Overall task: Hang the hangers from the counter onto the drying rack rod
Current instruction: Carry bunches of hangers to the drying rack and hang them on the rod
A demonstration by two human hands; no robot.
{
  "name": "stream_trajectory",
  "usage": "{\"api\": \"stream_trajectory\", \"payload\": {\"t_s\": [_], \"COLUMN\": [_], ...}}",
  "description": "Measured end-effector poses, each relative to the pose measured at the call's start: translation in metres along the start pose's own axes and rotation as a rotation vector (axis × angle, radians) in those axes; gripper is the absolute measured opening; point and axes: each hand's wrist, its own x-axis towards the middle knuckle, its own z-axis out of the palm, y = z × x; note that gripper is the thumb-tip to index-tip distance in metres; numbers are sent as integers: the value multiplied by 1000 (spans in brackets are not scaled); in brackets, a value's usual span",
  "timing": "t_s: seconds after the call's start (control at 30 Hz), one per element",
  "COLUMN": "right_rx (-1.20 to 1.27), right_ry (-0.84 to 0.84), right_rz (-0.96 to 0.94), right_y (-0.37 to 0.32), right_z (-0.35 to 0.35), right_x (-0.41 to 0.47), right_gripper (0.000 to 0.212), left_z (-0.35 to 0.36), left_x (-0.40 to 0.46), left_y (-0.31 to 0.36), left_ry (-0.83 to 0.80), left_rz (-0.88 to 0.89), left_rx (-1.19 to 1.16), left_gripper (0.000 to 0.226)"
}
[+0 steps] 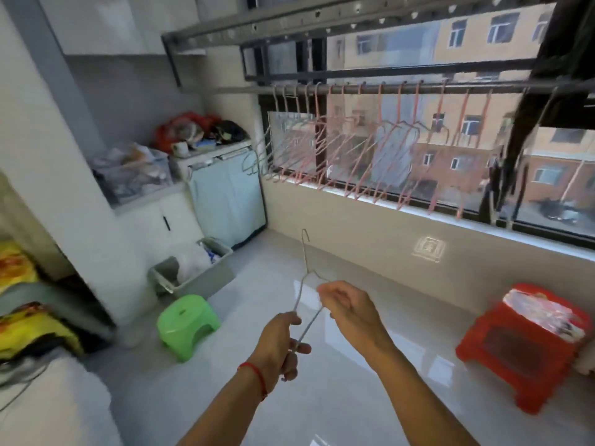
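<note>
From the head camera, a thin grey wire hanger (305,278) is held in mid-air below the drying rack rod (418,89), well apart from it, its hook pointing upward and its wire shoulders sloping down into both hands. The left hand (283,344) has its fingers curled round the lower left part of the wire, a red cord bracelet (257,376) circling the wrist; the right hand (346,305) pinches the right shoulder of the wire between thumb and fingertips, the other fingers loosely bent. The lower bar of the hanger is hidden behind the hands, so its full outline cannot be made out. The rod is a slim dark metal tube running across the window, and along it hangs a row of pink wire hangers (380,146), with a few pale greyish ones at its left end; motion blur smears them, so their count is unclear. At the rod's right end dark clothing (528,123) droops, cut off by the frame edge. Below the rod the floor is glossy pale tile; a moulded green plastic stool (186,321) sits down to its left, a red plastic stool (521,346) with crinkled clear wrap on top down to its right. Left of the rod, a grey bin (193,272) holds white bags.
</note>
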Motion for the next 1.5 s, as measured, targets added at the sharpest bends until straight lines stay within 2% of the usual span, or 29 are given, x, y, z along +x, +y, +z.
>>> {"api": "stream_trajectory", "payload": {"t_s": [0.23,0.37,0.5,0.63,0.97,1.23,1.5], "right_rx": [-17,-35,-36,2,75,9,-75], "right_ry": [-15,22,64,136,239,348,499], "right_rz": [-67,-109,-164,-227,-314,-326,-268], "right_y": [-57,-86,-108,-125,-167,-188,-182], "right_z": [127,165,182,188,167,148,156], "right_x": [41,66,101,145,291,374,415], "right_gripper": [17,33,36,34,31,31,31], "left_z": [-149,-199,-226,-235,-227,-201,-193], "left_x": [32,58,84,112,221,302,361], "left_y": [41,90,148,201,332,416,450], "left_ry": [104,128,114,126,120,0,-178], "left_rz": [85,188,279,370,415,485,485], "left_rx": [-94,-95,-54,63,286,291,276], "left_gripper": [32,34,31,31,35,37,37]}}
